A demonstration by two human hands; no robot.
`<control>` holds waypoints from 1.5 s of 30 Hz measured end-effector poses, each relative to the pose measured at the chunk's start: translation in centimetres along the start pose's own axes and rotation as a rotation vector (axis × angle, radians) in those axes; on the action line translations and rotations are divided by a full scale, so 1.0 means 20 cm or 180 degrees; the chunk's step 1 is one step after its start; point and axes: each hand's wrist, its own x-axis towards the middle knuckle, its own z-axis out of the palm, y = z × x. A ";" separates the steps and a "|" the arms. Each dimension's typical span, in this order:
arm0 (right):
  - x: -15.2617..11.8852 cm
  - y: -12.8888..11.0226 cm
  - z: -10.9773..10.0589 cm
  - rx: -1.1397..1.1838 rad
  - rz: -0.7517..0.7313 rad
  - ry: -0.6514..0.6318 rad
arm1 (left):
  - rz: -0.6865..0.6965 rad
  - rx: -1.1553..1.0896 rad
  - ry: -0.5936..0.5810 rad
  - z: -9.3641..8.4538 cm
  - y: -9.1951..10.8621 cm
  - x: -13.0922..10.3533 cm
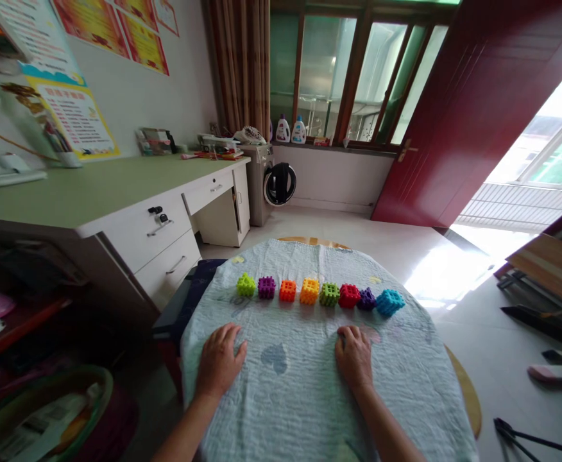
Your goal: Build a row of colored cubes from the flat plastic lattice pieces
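Note:
Several coloured lattice blocks stand in a row across the cloth-covered table (pixel 281 398). From the left they are lime (pixel 246 285), purple (pixel 266 287), orange (pixel 288 290), yellow-orange (pixel 309 291), green (pixel 330 294), red (pixel 349 296), dark purple (pixel 366 299) and blue (pixel 390 302). My left hand (pixel 221 359) lies flat on the cloth, below the lime and purple blocks, thumb apart from the fingers, holding nothing. My right hand (pixel 354 356) rests on the cloth below the red block, its fingers lightly bent and close together, with nothing seen in it. Neither hand touches a block.
A dark stool (pixel 192 301) stands against the table's left side. Beyond it is a desk (pixel 93 192) with drawers. A washing machine (pixel 260 186) and a red door (pixel 459 115) are farther back. A basket (pixel 102 385) sits at lower left, a black stand (pixel 526 437) at lower right.

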 end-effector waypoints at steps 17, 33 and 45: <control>0.00 0.00 0.01 -0.0039 0.0089 -0.0081 | 0.0063 -0.0168 0.0200 0.03 -0.02 0.00; 0.00 -0.01 0.01 -0.0112 0.0018 0.0011 | -0.0009 -0.0206 0.0131 0.02 -0.01 0.00; 0.01 0.01 0.02 -0.0203 0.0023 -0.0058 | -0.0124 -0.0281 0.0074 -0.02 0.03 0.00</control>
